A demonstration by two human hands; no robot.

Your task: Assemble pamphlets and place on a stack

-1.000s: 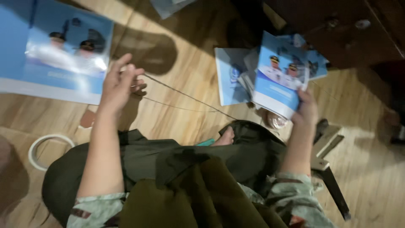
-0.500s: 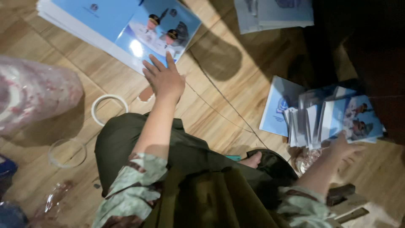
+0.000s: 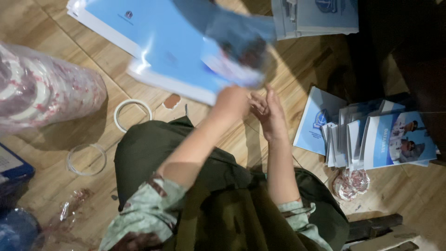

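- Clearly mid-lift: left hand (image 3: 232, 100) clamped on the near edge of a blue booklet (image 3: 195, 56), held up off the wooden floor (image 3: 93, 69) and blurred by motion, cover side up toward the camera.
- Right hand (image 3: 267, 111) just beside it, fingers loosely spread and closed on nothing — best brought under the free edge so the booklet does not sag or flap.
- Better to pinch near the spine than the loose page corners; glossy covers probably slip against each other.
- Beneath the lifted copy, a stack of matching blue booklets (image 3: 104, 25) on the floor — worth keeping square, lifting straight up rather than dragging across the top sheet.
- To the right, a fanned pile of smaller blue leaflets (image 3: 371, 139) near the knee, well apart from the left hand; a second grey-blue stack (image 3: 316, 18) at the top edge.
- White tape ring (image 3: 133, 114) and clear ring (image 3: 87, 159) on the floor by the left leg, plus a plastic-wrapped bundle (image 3: 46, 93) — all worth steering clear of when setting anything down.
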